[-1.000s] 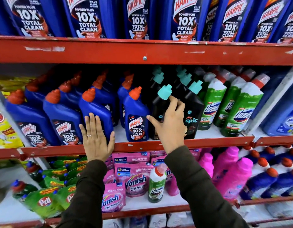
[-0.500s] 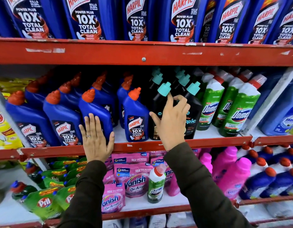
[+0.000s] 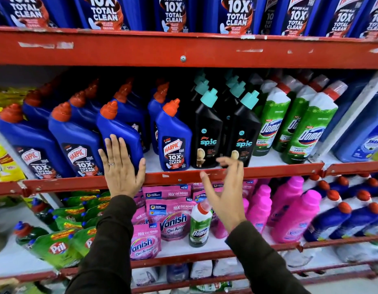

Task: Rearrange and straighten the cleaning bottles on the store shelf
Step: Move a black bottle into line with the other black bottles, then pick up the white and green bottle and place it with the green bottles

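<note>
Rows of blue Harpic bottles with orange caps fill the left of the middle shelf (image 3: pixel 268 171). My left hand (image 3: pixel 121 166) lies flat, fingers spread, against the front of one tilted blue Harpic bottle (image 3: pixel 120 128). To its right stands an upright Harpic bottle (image 3: pixel 173 139), then two black Spic bottles (image 3: pixel 207 132) (image 3: pixel 244 134) with teal caps. My right hand (image 3: pixel 224 192) hovers open in front of the shelf edge below the black bottles, fingers curled, holding nothing. Green Domex bottles (image 3: pixel 311 132) stand further right.
Large Harpic bottles (image 3: pixel 236 15) line the top shelf. Below sit pink Vanish pouches (image 3: pixel 173 219), a lone small Domex bottle (image 3: pixel 199 225), pink bottles (image 3: pixel 294 215), green Pril pouches (image 3: pixel 56 247) and more blue bottles (image 3: pixel 336 219). A light blue container (image 3: pixel 366 136) is at the right.
My right hand has let go of the left black Spic bottle and pulled back and down below the shelf edge. My left hand has stayed on the blue Harpic bottle.
</note>
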`<state>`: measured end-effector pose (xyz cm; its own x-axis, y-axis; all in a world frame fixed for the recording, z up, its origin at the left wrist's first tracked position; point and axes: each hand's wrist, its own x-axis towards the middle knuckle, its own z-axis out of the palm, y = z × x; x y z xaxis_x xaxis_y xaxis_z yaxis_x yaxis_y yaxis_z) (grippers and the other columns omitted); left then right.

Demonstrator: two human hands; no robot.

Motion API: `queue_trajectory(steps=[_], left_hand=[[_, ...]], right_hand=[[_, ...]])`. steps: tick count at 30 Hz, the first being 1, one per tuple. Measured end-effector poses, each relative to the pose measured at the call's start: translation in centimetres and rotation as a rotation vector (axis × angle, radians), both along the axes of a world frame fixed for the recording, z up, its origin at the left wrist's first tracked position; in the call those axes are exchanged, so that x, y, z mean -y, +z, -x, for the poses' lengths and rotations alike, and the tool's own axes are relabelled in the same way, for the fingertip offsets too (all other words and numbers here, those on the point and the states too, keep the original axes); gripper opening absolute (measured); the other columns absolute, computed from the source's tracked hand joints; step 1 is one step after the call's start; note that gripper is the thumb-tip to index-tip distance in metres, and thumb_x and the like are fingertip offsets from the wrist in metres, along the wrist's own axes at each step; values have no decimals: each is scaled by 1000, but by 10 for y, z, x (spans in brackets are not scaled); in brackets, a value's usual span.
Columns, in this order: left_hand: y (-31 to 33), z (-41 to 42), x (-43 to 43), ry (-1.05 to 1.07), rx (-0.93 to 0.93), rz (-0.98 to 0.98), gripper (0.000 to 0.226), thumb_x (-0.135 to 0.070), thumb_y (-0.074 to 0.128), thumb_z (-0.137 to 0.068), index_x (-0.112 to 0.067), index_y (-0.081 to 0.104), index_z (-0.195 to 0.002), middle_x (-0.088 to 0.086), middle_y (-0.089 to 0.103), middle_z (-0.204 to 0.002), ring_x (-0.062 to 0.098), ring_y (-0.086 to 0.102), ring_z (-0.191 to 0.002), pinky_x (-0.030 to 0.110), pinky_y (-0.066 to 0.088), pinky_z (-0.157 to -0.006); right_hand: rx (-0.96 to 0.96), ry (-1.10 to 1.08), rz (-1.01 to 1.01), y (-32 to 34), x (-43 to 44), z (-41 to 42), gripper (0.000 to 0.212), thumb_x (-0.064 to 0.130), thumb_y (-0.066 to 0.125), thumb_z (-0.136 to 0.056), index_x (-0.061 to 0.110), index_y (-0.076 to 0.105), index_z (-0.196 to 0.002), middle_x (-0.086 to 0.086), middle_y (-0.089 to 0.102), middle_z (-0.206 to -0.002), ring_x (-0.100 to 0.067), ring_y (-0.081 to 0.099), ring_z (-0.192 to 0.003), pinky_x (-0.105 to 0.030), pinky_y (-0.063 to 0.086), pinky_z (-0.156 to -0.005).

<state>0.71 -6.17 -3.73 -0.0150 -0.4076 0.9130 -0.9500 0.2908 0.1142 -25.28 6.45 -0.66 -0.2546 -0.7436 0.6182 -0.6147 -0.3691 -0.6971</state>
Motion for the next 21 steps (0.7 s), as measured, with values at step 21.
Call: queue_trajectory(steps=[21], left_hand=[[2, 1, -2, 3, -33, 39, 78, -40, 44, -103, 5, 14, -159, 32, 15, -160, 19, -14, -159, 43, -9, -128]], right_hand=[[119, 47, -689, -90, -15, 5, 62, 34, 85, -86, 14, 41, -124, -5, 73, -119, -17, 74, -103, -40, 63, -91]])
